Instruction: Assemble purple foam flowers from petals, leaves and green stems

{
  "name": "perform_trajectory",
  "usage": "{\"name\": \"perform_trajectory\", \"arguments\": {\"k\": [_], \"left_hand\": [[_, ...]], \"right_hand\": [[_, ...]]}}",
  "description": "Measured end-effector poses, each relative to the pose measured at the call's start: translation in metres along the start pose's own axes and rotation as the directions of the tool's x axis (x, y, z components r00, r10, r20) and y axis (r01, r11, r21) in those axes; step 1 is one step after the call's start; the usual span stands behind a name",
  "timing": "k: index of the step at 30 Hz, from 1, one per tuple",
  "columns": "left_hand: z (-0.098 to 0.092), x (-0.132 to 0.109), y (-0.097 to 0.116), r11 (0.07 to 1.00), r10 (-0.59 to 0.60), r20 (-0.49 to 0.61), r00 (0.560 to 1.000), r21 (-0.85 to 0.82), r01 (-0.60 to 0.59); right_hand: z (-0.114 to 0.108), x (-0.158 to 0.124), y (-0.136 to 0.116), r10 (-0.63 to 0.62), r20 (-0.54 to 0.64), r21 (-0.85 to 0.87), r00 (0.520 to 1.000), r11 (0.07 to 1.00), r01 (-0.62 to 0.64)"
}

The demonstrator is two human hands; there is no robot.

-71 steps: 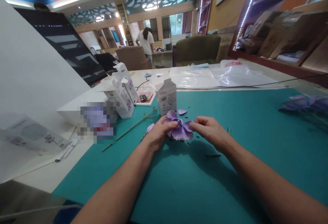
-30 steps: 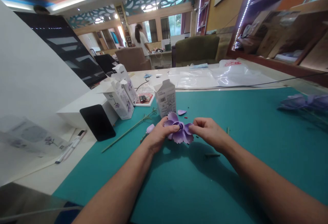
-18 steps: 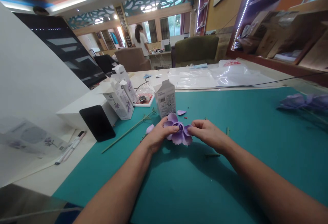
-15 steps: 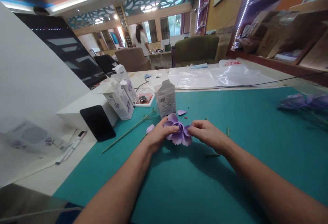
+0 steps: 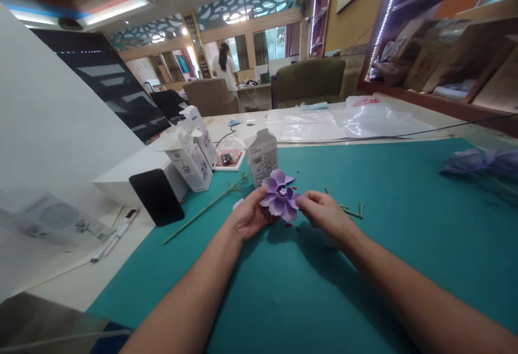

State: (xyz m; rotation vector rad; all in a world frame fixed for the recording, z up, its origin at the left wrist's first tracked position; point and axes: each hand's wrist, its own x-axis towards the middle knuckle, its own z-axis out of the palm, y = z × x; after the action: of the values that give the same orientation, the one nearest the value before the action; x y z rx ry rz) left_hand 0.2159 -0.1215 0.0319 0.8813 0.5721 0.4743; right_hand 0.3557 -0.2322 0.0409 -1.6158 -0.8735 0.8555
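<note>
Between my hands is a lilac artificial flower (image 5: 280, 195) with layered, ruffled petals, lifted a little above the teal cutting mat (image 5: 364, 289). My left hand (image 5: 251, 215) holds it from the lower left, with its fingers against the underside. My right hand (image 5: 324, 213) pinches the right petals with its fingertips. A small pale petal (image 5: 238, 204) lies just past my left fingers, partly hidden. A long green flower stem (image 5: 206, 206) lies to the left of that hand. Several short green pieces (image 5: 352, 211) sit to the right of my right hand.
A white carton (image 5: 262, 164) stands just behind the flower, with more printed boxes (image 5: 188, 161) and a black phone (image 5: 157, 196) to the left. Finished purple flowers (image 5: 481, 163) lie at the mat's right edge. Clear plastic sheets (image 5: 311, 126) cover the table beyond. A person (image 5: 223, 68) stands far back.
The flower has been lifted and tilted, its centre now facing up. My hands have drawn slightly closer to me. More short green pieces show on the mat to the right.
</note>
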Motion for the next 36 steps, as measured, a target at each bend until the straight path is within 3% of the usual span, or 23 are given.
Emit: {"name": "perform_trajectory", "arguments": {"k": [7, 16, 20, 23, 27, 30, 36], "left_hand": [[0.017, -0.001, -0.009, 0.982, 0.162, -0.038, 0.986, -0.091, -0.165], [0.025, 0.0, -0.012, 0.954, 0.295, -0.134, 0.946, -0.018, -0.3], [0.025, -0.002, -0.007, 0.953, 0.296, -0.167, 0.94, -0.01, -0.302], [0.023, -0.005, 0.0, 0.943, 0.331, -0.126, 0.935, 0.021, -0.331], [0.02, -0.009, 0.01, 0.941, 0.339, -0.098, 0.936, 0.058, -0.335], [0.021, -0.013, 0.012, 0.944, 0.328, -0.09, 0.94, 0.051, -0.325], [0.025, -0.018, 0.01, 0.958, 0.286, -0.081, 0.955, 0.036, -0.283]], "right_hand": [[0.014, 0.001, 0.009, -0.002, -0.008, 0.058, 1.0, 0.998, 0.002], [0.022, -0.005, 0.005, 0.002, 0.04, 0.029, 0.999, 1.0, -0.003], [0.018, -0.003, 0.006, -0.031, 0.088, 0.006, 0.996, 1.0, 0.031], [0.006, 0.002, 0.005, -0.055, 0.079, -0.036, 0.995, 0.998, 0.058], [-0.016, 0.015, 0.001, -0.09, -0.024, -0.17, 0.996, 0.982, 0.084], [-0.025, 0.036, 0.0, -0.21, -0.064, -0.438, 0.976, 0.885, 0.161], [-0.012, 0.088, 0.004, -0.329, -0.003, -0.644, 0.944, 0.723, 0.25]]}}
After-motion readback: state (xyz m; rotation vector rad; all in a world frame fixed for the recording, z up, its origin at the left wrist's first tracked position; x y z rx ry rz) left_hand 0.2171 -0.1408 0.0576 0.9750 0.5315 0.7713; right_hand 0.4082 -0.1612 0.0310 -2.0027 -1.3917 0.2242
